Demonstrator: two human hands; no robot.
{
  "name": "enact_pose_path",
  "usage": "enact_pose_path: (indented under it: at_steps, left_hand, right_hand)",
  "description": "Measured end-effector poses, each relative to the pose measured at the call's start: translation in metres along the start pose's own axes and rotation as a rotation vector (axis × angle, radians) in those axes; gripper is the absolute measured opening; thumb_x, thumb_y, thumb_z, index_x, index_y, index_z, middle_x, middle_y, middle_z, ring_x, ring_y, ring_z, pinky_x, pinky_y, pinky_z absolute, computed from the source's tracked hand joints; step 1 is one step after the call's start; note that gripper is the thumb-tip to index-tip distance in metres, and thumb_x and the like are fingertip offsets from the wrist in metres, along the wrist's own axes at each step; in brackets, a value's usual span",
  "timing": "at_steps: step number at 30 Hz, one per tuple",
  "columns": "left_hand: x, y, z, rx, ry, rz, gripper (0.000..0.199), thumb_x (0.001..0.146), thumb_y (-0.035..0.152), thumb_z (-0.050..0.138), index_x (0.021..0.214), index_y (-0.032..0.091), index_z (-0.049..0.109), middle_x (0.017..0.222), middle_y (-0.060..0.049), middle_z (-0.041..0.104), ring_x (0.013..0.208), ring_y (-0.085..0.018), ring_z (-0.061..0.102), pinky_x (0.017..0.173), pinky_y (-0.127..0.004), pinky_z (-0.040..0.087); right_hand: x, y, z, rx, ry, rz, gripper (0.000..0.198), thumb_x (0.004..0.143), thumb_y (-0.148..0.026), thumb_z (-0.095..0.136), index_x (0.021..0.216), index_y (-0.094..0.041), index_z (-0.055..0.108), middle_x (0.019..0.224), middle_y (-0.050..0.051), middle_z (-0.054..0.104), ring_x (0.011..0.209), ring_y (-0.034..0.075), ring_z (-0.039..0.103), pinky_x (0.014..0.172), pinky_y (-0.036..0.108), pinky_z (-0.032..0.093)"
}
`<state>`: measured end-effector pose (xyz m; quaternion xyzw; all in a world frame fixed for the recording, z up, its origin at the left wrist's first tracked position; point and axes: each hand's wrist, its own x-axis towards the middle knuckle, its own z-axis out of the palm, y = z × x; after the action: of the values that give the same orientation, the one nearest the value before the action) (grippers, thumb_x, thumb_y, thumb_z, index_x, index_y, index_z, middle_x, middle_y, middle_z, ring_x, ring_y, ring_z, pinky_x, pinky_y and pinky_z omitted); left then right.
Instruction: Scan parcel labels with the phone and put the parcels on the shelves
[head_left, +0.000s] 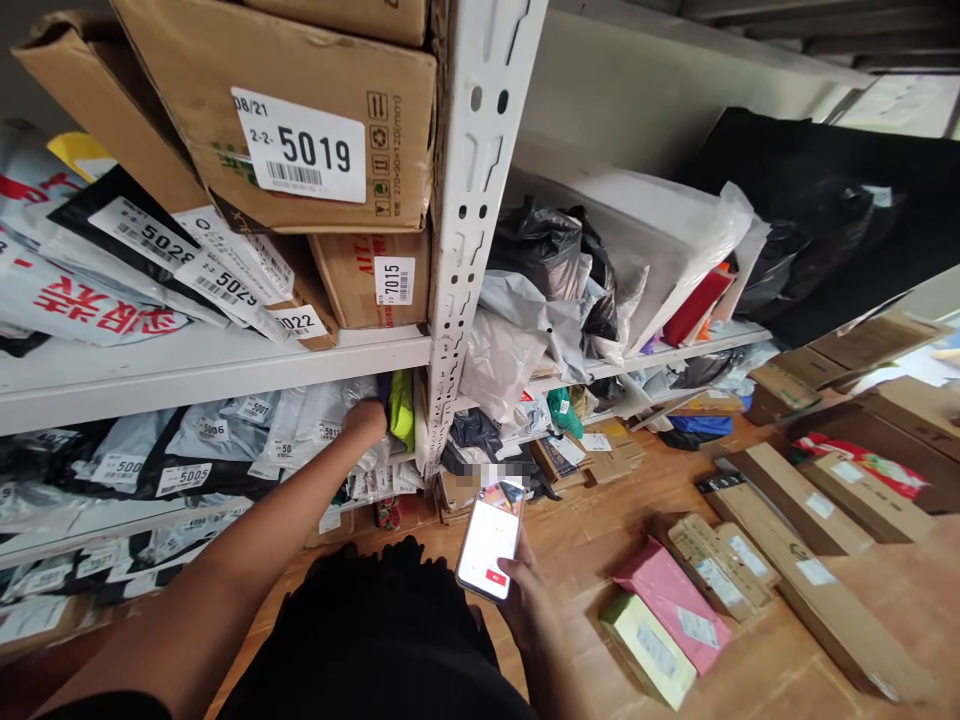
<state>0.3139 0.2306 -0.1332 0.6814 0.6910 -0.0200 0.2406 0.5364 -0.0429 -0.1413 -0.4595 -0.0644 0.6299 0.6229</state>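
My right hand [529, 590] holds a smartphone [480, 545] upright, its lit screen facing me and the thumb near a red button. My left hand [369, 420] reaches into the lower shelf on the left, beside a yellow-green package [403, 410]. Its fingers are hidden among the parcels, so I cannot see whether they grip anything. Close to that hand lies a clear-grey mailer bag [304, 425] with a number label. Farther left on the same shelf is a black parcel [232, 480] labelled 5005.
A white perforated post [469, 180] stands between two shelf bays. Above my left arm, the shelf edge [217, 375] carries a cardboard box [300, 100] labelled 5019. Several cartons and a pink parcel [671, 605] lie on the wooden floor at right.
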Motion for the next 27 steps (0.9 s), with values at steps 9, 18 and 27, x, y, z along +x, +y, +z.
enact_pose_path:
  at_steps: [9, 18, 27]
  left_hand:
    - [-0.144, 0.005, 0.012, -0.366, 0.243, 0.206, 0.058, 0.089, 0.050, 0.040, 0.137, 0.017, 0.045, 0.150, -0.013, 0.034, 0.141, -0.030, 0.025, 0.116, -0.046, 0.023]
    - [-0.228, 0.027, 0.086, -1.765, -0.655, -0.127, 0.083, 0.076, 0.068, 0.058, 0.143, 0.025, 0.032, 0.130, -0.013, 0.058, 0.110, -0.031, 0.060, 0.074, -0.036, 0.054]
    - [-0.296, -0.053, 0.061, -1.618, -0.713, -0.142, 0.095, 0.073, 0.074, 0.055, 0.146, 0.021, 0.024, 0.116, -0.017, 0.064, 0.098, -0.035, 0.065, 0.046, -0.031, 0.053]
  right_hand:
    - [0.031, -0.025, 0.039, -0.189, -0.171, 0.019, 0.044, 0.054, -0.015, 0.082, 0.091, -0.024, 0.059, 0.084, -0.002, 0.076, 0.070, 0.020, 0.067, 0.063, 0.030, 0.051]
    - [0.001, 0.011, 0.065, -0.210, -0.136, -0.018, 0.042, 0.060, -0.029, 0.081, 0.095, -0.023, 0.060, 0.086, 0.000, 0.077, 0.071, 0.021, 0.068, 0.065, 0.030, 0.051]
    - [-0.073, 0.091, 0.094, -0.260, -0.137, -0.074, 0.033, 0.068, -0.031, 0.076, 0.095, -0.023, 0.060, 0.089, 0.001, 0.075, 0.076, 0.021, 0.067, 0.070, 0.032, 0.051]
